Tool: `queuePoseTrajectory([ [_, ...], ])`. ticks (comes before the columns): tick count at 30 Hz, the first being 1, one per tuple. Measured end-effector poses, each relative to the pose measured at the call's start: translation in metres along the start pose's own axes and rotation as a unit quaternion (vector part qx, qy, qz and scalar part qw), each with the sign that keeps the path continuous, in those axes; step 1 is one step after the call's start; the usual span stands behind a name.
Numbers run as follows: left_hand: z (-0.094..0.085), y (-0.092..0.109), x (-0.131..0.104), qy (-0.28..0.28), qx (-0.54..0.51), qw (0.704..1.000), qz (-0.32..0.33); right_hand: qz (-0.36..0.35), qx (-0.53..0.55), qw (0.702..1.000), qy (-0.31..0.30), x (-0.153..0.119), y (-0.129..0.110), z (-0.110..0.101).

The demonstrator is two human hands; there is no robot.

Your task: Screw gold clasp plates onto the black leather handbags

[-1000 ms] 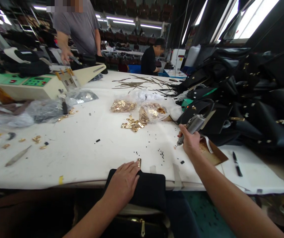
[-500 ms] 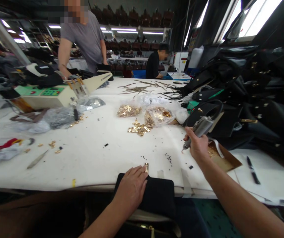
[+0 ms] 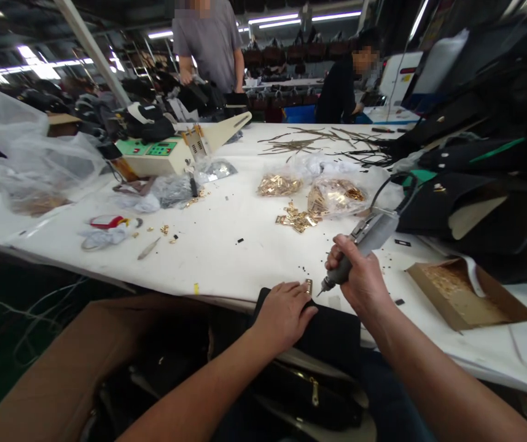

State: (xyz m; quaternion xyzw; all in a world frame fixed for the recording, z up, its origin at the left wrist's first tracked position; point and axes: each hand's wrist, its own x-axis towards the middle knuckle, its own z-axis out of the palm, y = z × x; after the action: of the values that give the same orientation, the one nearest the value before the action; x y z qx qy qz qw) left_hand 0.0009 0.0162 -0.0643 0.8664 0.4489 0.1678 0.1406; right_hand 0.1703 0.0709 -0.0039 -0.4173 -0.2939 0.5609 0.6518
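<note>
1. Over from near the cardboard box [image 3: 480,313] comes the driver [image 3: 369,236] — its tip is now just beside the gold plate [image 3: 308,286], at about four o'clock from it.
2. Right hand [image 3: 360,270]: a full grip, fingers wrapped round the driver's body. Left hand [image 3: 286,313]: no closed grip, palm down on the black flap [image 3: 332,331], fingertips at the plate; whether they pinch it, I cannot tell.
3. We look to be at the lining-up stage of fastening that plate to the flap.
4. Next move, I'd say, calls for easing the tip towards ten o'clock onto the plate, left fingertips steady. Any screw on the tip is too small to make out.
5. And the plate itself — small, narrow, shiny, lying roughly twelve-to-six at the flap's far edge, by the near edge of the counter [image 3: 226,258]. Smooth, dark flap; gold zip pull [image 3: 315,393] towards six o'clock.
</note>
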Motion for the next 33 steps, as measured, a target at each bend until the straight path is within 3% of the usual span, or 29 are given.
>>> queuePoseTrajectory([
  [12,-0.003,0.002,0.002,-0.016,0.007,1.000,-0.003,0.036,-0.018,0.999,0.009,-0.010,0.022,0.008],
  [33,0.009,-0.004,0.001,0.000,0.021,1.000,0.004,0.022,-0.001,1.000,0.014,-0.009,0.026,0.008],
])
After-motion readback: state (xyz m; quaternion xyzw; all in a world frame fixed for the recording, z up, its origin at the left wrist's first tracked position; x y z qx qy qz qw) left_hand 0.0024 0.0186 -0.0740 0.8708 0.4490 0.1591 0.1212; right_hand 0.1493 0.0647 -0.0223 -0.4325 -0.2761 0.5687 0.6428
